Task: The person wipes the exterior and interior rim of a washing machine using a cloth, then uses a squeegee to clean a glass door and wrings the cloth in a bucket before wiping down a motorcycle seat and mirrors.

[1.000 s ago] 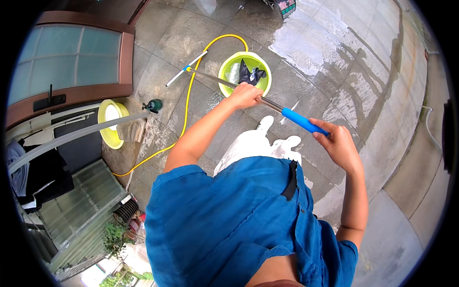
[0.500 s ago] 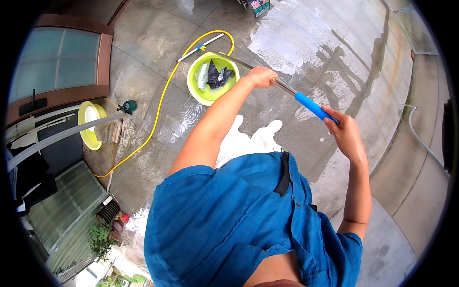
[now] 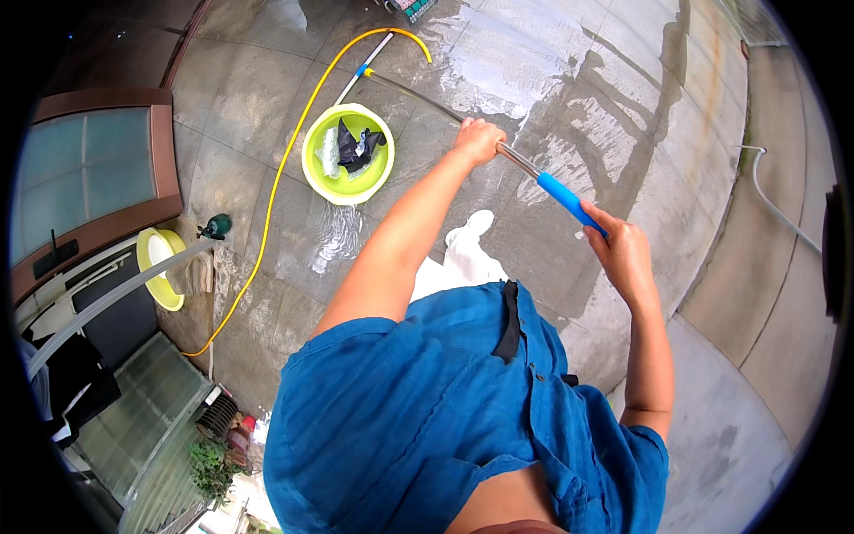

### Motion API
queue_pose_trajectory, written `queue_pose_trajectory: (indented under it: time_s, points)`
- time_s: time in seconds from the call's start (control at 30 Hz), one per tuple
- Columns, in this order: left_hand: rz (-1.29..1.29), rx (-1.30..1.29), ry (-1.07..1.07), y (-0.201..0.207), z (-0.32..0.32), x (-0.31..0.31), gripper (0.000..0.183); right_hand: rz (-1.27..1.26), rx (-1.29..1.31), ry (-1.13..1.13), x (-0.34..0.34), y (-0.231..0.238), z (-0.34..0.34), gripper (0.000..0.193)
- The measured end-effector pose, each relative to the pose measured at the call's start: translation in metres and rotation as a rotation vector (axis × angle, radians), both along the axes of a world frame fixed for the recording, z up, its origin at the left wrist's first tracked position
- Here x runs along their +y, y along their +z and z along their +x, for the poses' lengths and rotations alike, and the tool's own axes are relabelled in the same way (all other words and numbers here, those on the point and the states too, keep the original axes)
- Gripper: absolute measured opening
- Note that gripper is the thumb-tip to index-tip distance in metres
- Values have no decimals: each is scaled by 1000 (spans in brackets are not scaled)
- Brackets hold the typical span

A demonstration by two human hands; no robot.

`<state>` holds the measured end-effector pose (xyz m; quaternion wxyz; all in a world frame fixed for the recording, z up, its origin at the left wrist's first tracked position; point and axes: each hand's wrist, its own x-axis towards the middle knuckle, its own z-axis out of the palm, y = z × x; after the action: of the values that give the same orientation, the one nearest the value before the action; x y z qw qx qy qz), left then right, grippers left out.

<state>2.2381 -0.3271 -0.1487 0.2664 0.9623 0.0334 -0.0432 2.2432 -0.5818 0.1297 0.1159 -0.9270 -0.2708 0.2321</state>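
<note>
A long metal pole [image 3: 418, 100] slants across in front of me, ending in a thin white bar with a blue middle [image 3: 363, 71], which looks like a floor squeegee head resting on the wet paving. My left hand [image 3: 481, 142] is wrapped round the pole's middle. On the blue grip [image 3: 569, 202] at the near end, my right hand [image 3: 623, 254] holds the top with bent fingers. Left of the pole stands a lime-green basin [image 3: 309, 165] with dark cloth [image 3: 359, 153] and a clear plastic piece [image 3: 330, 153] inside. The bar's lower end lies close beyond the basin rim.
A yellow hose [image 3: 283, 169] runs along the left and curls past the squeegee head. Farther left are a second yellow basin [image 3: 160, 287], a dark green bottle-like object [image 3: 216, 227] and a brown-framed door [image 3: 165, 151]. Potted plants [image 3: 212, 467] stand lower left.
The squeegee head has shifted away from the basin and turned steeper. Both hands still hold the pole. My view has shifted, and one white shoe shows clearly where two did.
</note>
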Motion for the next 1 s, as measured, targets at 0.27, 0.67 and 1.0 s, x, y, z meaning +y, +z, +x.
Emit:
queue_pose_trajectory:
  time_s: [0.27,0.67,1.0]
  points:
    - [-235,-33,-189,33,41,-164,9,-182,-157,-71,-119,85,7,40]
    - [-247,-20,29,48,21,-133,8,10,-100,131,-113,63,75,33]
    - [-458,-240,248,79,170,-174,11,-65,-324,61,-88,126,209,27]
